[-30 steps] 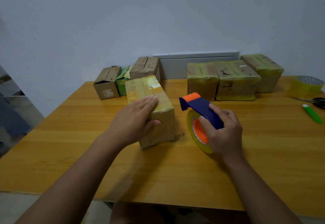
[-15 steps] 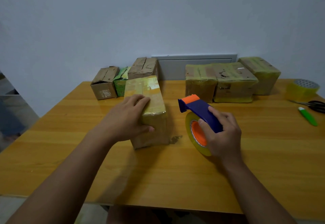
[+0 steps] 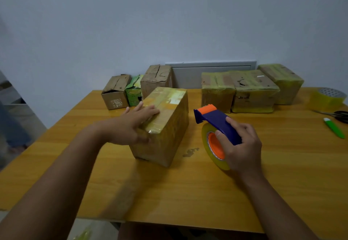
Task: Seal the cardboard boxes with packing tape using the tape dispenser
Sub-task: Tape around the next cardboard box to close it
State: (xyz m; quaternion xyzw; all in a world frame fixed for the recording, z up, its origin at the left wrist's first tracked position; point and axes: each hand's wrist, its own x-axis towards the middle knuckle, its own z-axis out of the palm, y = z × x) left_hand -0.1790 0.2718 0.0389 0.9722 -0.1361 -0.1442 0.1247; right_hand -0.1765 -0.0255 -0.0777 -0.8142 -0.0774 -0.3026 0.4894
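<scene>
Head view: the left hand (image 3: pixel 134 124) lies on the near left corner of the taped box (image 3: pixel 165 124), fingers straight on the top and thumb against the side, so it presses and does not grasp. This box stands in the middle of the table (image 3: pixel 188 189), turned a little. The right hand (image 3: pixel 240 148) is wrapped around the dispenser (image 3: pixel 216 126) just right of the box (blue handle, orange head, yellow roll touching the table). At the back left stand three untaped boxes (image 3: pixel 156 81); at the back right, three taped ones (image 3: pixel 252 91). Far right lie a spare roll (image 3: pixel 326 98), scissors (image 3: pixel 339 116) and a green cutter (image 3: pixel 334 130).
</scene>
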